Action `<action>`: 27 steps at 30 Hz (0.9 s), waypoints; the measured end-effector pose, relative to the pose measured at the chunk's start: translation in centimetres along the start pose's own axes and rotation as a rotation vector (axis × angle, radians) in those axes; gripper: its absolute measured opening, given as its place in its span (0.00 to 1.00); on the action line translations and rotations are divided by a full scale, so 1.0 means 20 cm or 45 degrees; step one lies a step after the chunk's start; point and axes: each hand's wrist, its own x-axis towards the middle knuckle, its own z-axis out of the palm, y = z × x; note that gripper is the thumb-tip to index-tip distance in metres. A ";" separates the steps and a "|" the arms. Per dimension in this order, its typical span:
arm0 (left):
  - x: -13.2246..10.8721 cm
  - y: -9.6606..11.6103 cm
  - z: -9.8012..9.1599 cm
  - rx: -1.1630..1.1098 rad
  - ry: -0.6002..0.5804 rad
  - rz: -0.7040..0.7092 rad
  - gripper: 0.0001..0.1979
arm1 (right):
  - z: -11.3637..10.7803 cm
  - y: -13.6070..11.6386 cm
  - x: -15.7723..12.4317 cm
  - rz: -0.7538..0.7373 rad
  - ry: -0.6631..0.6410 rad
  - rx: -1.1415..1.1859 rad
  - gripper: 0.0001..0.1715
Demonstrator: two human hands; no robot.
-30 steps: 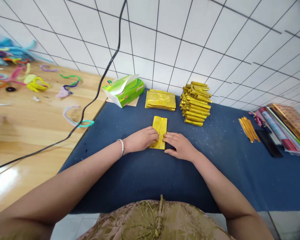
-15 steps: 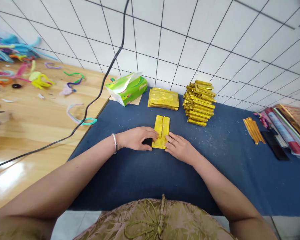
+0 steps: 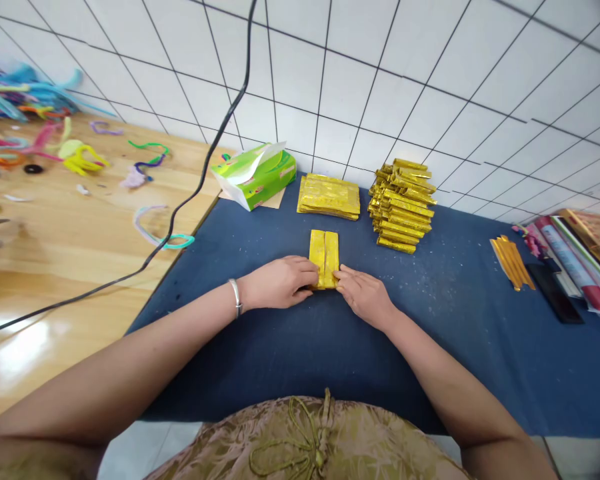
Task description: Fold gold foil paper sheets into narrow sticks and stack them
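Note:
A folded sheet of gold foil paper [image 3: 325, 248] lies on the blue cloth, with a seam running lengthwise down its middle. At its lower left corner, my left hand [image 3: 284, 281] pinches the near edge between thumb and fingers; a silver bangle circles that wrist. My right hand [image 3: 364, 293] pinches the lower right corner, fingers bent. The near edge looks slightly turned up between the two hands. Behind the sheet sit a flat stack of gold foil paper [image 3: 329, 196] and a tall pile of narrow folded gold strips [image 3: 404, 207].
A green tissue pack [image 3: 260, 180] stands by the tiled wall. A black cable [image 3: 200, 180] hangs across the left side, over a wooden table [image 3: 80, 247] with scattered coloured pipe cleaners [image 3: 25, 97]. At right are orange-gold strips [image 3: 513, 263], a black flat case [image 3: 555, 293] and books [image 3: 575, 260].
The sheet's near edge has moved up a little and the sheet looks shorter. My left hand's thumb and fingers have closed together on its corner; the right fingers have closed in too.

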 end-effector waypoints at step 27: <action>0.01 0.01 0.11 -0.226 0.243 -0.295 0.09 | 0.01 -0.05 0.08 0.446 0.027 0.284 0.05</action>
